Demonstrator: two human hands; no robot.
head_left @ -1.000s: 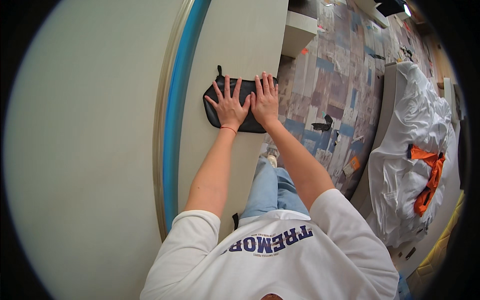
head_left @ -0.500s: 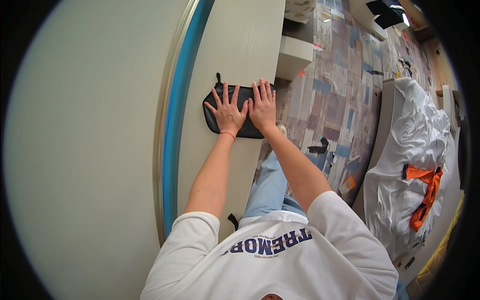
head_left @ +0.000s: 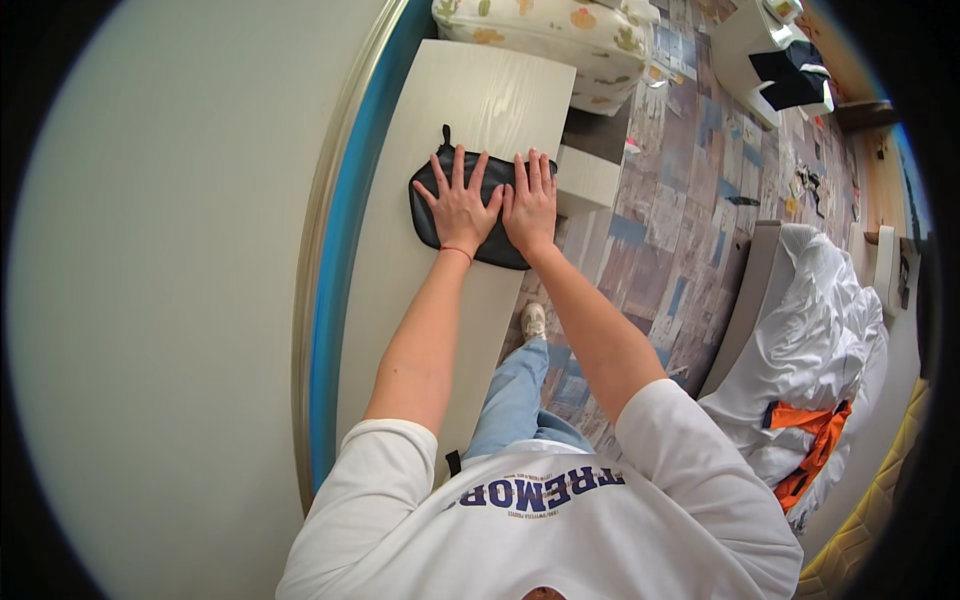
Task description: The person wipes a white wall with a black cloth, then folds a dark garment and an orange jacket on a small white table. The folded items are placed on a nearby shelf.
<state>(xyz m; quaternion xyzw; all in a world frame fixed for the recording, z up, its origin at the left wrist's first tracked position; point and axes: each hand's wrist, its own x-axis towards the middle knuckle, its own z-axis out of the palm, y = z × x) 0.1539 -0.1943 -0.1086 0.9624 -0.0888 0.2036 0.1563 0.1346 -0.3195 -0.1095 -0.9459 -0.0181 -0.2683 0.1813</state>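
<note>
A black pouch (head_left: 488, 243), leather-like with a short loop strap at its upper left corner, lies flat on a pale wooden cabinet top (head_left: 490, 90). My left hand (head_left: 463, 210) rests palm down on its left half, fingers spread. On its right half lies my right hand (head_left: 530, 208), also palm down, with fingers stretched out and its thumb near the left thumb. Both hands cover much of the pouch's middle.
A pale wall (head_left: 180, 300) with a blue strip borders the cabinet on the left. A cactus-patterned cushion-like item (head_left: 550, 40) sits beyond the far end. An open drawer (head_left: 588, 178) juts out right. Further right is a bed with white bedding (head_left: 800, 300) and an orange garment (head_left: 820, 440).
The view has shifted, showing the cabinet's far end and more of the patterned item. Both hands stay flat on the pouch in nearly the same pose.
</note>
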